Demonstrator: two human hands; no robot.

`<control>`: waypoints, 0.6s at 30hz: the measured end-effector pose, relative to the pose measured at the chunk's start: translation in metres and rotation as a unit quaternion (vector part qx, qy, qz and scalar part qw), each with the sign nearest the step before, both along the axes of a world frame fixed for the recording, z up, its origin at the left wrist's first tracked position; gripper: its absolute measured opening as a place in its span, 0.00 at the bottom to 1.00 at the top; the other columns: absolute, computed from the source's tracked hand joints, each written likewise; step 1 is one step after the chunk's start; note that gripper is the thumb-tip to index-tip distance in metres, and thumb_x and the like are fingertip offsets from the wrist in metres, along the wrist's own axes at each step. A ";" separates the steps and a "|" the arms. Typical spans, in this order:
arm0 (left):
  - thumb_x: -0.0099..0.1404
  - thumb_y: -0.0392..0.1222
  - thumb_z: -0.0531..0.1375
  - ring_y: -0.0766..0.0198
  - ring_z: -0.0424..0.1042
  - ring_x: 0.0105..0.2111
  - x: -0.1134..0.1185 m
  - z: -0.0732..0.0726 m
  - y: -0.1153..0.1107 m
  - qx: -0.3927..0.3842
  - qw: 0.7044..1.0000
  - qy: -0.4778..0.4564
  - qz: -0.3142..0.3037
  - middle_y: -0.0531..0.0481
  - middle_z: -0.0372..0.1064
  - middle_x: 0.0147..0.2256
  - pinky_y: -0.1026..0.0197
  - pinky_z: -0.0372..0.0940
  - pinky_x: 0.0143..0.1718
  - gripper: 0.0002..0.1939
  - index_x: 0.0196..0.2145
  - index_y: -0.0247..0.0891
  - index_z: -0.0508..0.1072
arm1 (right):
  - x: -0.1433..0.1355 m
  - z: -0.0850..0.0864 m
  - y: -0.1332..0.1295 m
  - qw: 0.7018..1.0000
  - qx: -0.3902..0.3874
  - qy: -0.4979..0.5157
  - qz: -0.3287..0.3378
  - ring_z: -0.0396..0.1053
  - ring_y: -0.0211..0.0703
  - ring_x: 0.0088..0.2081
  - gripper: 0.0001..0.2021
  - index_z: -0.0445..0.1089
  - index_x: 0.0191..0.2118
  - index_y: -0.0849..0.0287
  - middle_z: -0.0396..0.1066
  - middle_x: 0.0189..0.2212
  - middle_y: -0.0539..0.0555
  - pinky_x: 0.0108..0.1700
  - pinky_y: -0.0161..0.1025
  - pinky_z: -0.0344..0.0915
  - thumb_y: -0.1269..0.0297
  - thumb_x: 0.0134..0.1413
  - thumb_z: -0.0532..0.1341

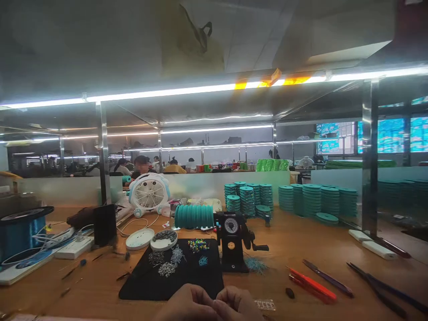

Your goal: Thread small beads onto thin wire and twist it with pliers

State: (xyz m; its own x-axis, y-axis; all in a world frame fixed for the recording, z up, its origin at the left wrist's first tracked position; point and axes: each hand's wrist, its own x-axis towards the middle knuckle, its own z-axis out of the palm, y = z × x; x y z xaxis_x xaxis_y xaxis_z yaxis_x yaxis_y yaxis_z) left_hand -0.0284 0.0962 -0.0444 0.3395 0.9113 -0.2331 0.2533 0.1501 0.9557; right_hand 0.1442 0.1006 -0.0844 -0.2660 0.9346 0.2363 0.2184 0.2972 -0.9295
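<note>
My left hand (187, 304) and my right hand (236, 305) meet at the bottom middle, fingertips pinched together. What they hold, if anything, is too small to make out. Just beyond them lies a black mat (147, 278) with small piles of shiny metal bits (167, 269), clear pieces (177, 254), multicoloured beads (198, 244) and light-blue pieces (203, 261). Behind the mat's right edge stands a black hand-cranked winder (232, 249) carrying a row of teal spools (194, 216). Light-blue line scraps (256, 265) lie beside its base.
To the right lie an orange-red tool (312, 285), a slim dark tool (327, 277) and long tweezers (384, 285). Stacks of teal spools (302, 200) stand behind. A white fan (149, 192), white dishes (139, 239) and a blue wire reel (22, 236) are leftward. People (142, 166) sit beyond the partition.
</note>
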 end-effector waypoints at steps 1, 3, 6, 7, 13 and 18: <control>0.40 0.40 0.68 0.71 0.58 0.18 0.000 0.000 -0.001 0.001 1.000 0.010 0.003 0.56 0.64 0.16 0.68 0.48 0.18 0.10 0.21 0.34 0.72 | 0.001 0.003 -0.003 1.000 0.004 -0.006 0.007 0.60 0.38 0.23 0.16 0.68 0.22 0.62 0.65 0.19 0.51 0.26 0.33 0.54 0.52 0.43 0.59; 0.41 0.39 0.67 0.71 0.58 0.17 0.002 0.000 -0.003 0.000 1.000 0.010 0.004 0.57 0.63 0.15 0.69 0.50 0.17 0.09 0.19 0.34 0.71 | 0.002 0.008 -0.009 1.000 0.005 -0.012 0.020 0.61 0.39 0.24 0.16 0.68 0.23 0.63 0.65 0.19 0.51 0.26 0.33 0.55 0.53 0.45 0.58; 0.43 0.40 0.65 0.68 0.63 0.16 0.008 0.000 -0.008 -0.017 1.000 -0.008 -0.002 0.54 0.67 0.15 0.67 0.56 0.18 0.08 0.20 0.35 0.69 | 0.005 0.018 -0.020 1.000 -0.003 -0.003 0.028 0.63 0.41 0.26 0.15 0.67 0.24 0.62 0.66 0.21 0.51 0.28 0.34 0.57 0.54 0.49 0.56; 0.44 0.41 0.64 0.67 0.65 0.16 0.010 0.001 -0.012 -0.023 1.000 -0.013 -0.008 0.52 0.68 0.16 0.66 0.58 0.18 0.08 0.20 0.35 0.70 | 0.005 0.022 -0.024 1.000 -0.006 0.001 0.023 0.63 0.41 0.27 0.15 0.66 0.24 0.62 0.66 0.21 0.51 0.29 0.34 0.57 0.55 0.50 0.56; 0.45 0.44 0.67 0.64 0.72 0.19 -0.003 0.033 -0.040 0.006 1.000 -0.015 -0.007 0.49 0.74 0.23 0.64 0.63 0.21 0.13 0.28 0.34 0.73 | 0.013 0.031 -0.036 0.999 -0.037 -0.009 0.027 0.62 0.40 0.26 0.17 0.67 0.25 0.60 0.65 0.22 0.49 0.29 0.34 0.59 0.50 0.52 0.56; 0.62 0.55 0.52 0.63 0.70 0.21 -0.097 0.090 0.000 0.370 0.856 0.221 0.287 0.51 0.69 0.21 0.61 0.65 0.23 0.18 0.30 0.37 0.69 | 0.026 0.016 -0.035 0.992 -0.099 -0.060 0.053 0.65 0.42 0.24 0.21 0.69 0.27 0.56 0.69 0.22 0.50 0.27 0.34 0.61 0.44 0.54 0.53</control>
State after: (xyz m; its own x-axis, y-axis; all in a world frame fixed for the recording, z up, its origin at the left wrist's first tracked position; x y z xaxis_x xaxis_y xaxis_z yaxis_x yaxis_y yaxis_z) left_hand -0.1258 0.0966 0.0455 -0.1851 0.8524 0.4891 0.7024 -0.2333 0.6725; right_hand 0.1702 0.0660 -0.0681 -0.3803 0.9248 0.0113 0.3078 0.1381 -0.9414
